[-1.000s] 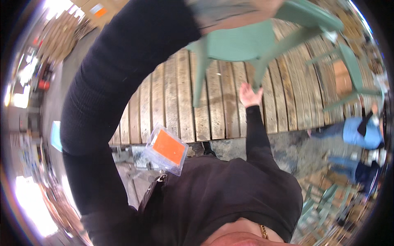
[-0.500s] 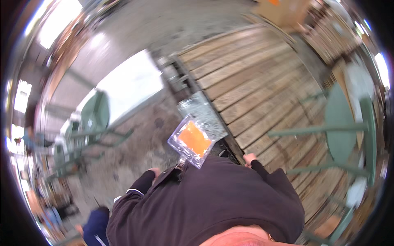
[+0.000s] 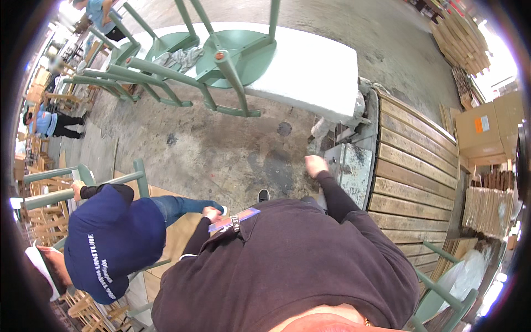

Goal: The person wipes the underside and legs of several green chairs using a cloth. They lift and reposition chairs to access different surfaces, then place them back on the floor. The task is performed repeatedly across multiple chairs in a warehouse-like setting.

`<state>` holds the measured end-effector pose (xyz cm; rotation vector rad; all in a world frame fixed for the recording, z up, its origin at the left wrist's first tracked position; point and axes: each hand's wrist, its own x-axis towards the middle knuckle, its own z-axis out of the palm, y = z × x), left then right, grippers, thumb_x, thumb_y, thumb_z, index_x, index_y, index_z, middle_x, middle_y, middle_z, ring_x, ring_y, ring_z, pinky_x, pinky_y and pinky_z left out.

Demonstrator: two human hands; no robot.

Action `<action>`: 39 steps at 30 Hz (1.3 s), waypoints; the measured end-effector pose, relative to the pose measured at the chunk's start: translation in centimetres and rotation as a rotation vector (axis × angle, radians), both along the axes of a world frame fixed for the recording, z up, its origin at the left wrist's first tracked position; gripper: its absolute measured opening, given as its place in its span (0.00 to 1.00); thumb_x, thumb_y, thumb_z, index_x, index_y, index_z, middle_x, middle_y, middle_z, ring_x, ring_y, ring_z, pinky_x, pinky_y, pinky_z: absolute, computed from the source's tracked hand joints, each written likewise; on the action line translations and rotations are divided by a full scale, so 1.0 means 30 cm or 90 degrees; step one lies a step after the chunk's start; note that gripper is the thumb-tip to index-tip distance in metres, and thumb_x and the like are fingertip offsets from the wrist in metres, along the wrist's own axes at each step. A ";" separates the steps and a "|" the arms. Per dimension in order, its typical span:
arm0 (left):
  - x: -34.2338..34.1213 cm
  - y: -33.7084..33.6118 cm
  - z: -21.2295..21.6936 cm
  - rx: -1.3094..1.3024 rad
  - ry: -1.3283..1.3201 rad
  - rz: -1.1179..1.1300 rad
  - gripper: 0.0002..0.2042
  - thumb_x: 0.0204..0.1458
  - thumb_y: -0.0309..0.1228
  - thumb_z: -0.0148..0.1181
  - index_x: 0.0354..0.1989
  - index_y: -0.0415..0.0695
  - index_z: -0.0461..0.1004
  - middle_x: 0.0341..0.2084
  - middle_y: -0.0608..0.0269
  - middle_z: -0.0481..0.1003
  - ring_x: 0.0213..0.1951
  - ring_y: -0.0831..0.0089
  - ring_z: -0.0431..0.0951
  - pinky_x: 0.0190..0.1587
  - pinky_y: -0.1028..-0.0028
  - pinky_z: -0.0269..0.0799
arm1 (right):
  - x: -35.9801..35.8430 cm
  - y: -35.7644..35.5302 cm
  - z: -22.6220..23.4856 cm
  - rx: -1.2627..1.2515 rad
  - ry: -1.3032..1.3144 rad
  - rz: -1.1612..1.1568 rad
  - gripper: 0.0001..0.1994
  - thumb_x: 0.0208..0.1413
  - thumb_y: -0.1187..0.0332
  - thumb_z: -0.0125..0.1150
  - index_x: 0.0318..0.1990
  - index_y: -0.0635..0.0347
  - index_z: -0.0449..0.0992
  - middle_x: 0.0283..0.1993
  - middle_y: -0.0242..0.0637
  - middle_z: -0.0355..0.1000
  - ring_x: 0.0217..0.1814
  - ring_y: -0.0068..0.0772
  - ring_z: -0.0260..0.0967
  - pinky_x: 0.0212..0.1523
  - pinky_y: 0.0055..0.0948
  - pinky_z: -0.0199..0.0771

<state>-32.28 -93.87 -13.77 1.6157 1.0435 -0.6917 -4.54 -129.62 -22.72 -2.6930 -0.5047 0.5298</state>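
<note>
My right hand (image 3: 316,165) hangs beside a grey metal box (image 3: 352,170) at the end of a slatted wooden platform. Its fingers are curled in, and nothing shows in them. My left hand (image 3: 212,214) is low at my left side, next to a badge in a clear holder (image 3: 239,219) clipped to my dark top. The badge and its small size hide its fingers. Ahead, green stools (image 3: 237,58) lie upside down on a white-topped table (image 3: 310,66), with a grey cloth (image 3: 180,58) among them.
The slatted platform (image 3: 412,171) runs along my right. Close on my left, a person in a navy top (image 3: 116,238) grips a green stool frame (image 3: 50,199). Cardboard boxes (image 3: 492,130) stand far right; a green stool (image 3: 442,290) is near right. Other people are far left.
My view has turned left, bringing the stools and white table ahead of me and the platform to my right. My right hand has moved off the platform's edge. The badge has swung down against my top.
</note>
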 end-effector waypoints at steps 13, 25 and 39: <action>0.504 0.570 0.065 -0.103 -0.402 0.456 0.17 0.66 0.43 0.52 0.30 0.43 0.73 0.27 0.50 0.81 0.32 0.54 0.84 0.35 0.56 0.81 | 0.467 0.584 0.281 0.609 0.506 -0.312 0.13 0.65 0.61 0.59 0.49 0.62 0.73 0.25 0.29 0.65 0.16 0.22 0.59 0.24 0.31 0.79; 1.018 1.359 0.497 -0.508 -0.294 0.327 0.50 0.59 0.73 0.37 0.72 0.36 0.54 0.67 0.31 0.61 0.65 0.33 0.67 0.55 0.36 0.72 | 0.738 1.131 0.295 0.695 1.130 -0.519 0.50 0.63 0.42 0.57 0.75 0.70 0.39 0.73 0.65 0.51 0.66 0.66 0.65 0.64 0.63 0.69; 1.407 1.378 0.445 -0.475 0.179 0.036 0.20 0.58 0.32 0.57 0.54 0.31 0.65 0.41 0.49 0.74 0.30 0.70 0.71 0.28 0.72 0.72 | 0.768 1.169 0.234 0.691 0.947 -0.546 0.10 0.52 0.74 0.59 0.42 0.66 0.70 0.31 0.48 0.72 0.26 0.42 0.75 0.29 0.43 0.82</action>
